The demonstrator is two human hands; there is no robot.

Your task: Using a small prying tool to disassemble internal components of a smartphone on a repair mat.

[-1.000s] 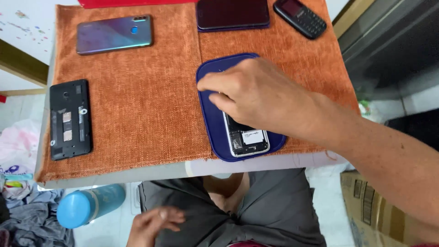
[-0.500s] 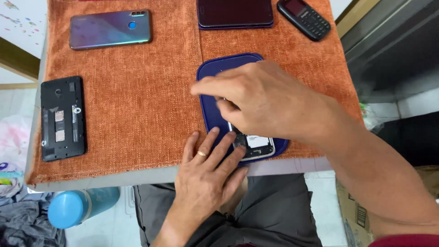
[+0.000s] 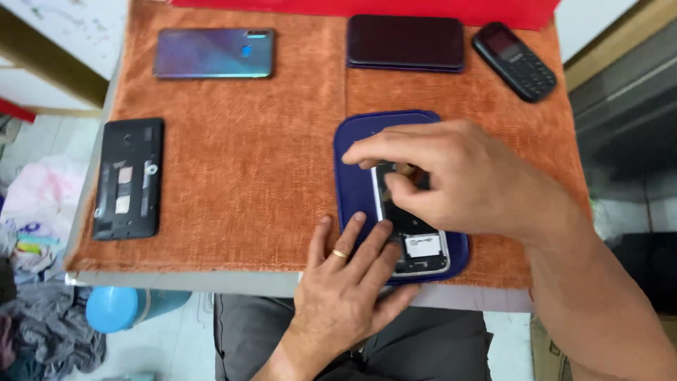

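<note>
on the blue tray, both hands (fingers spread) press the opened phone.

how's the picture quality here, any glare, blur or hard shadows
Head view: soft, even light; the orange mat weave is sharp. The right hand is slightly blurred over the opened phone; the left hand is crisper. Faint sheen on the blue phone, no hard shadows.
</note>
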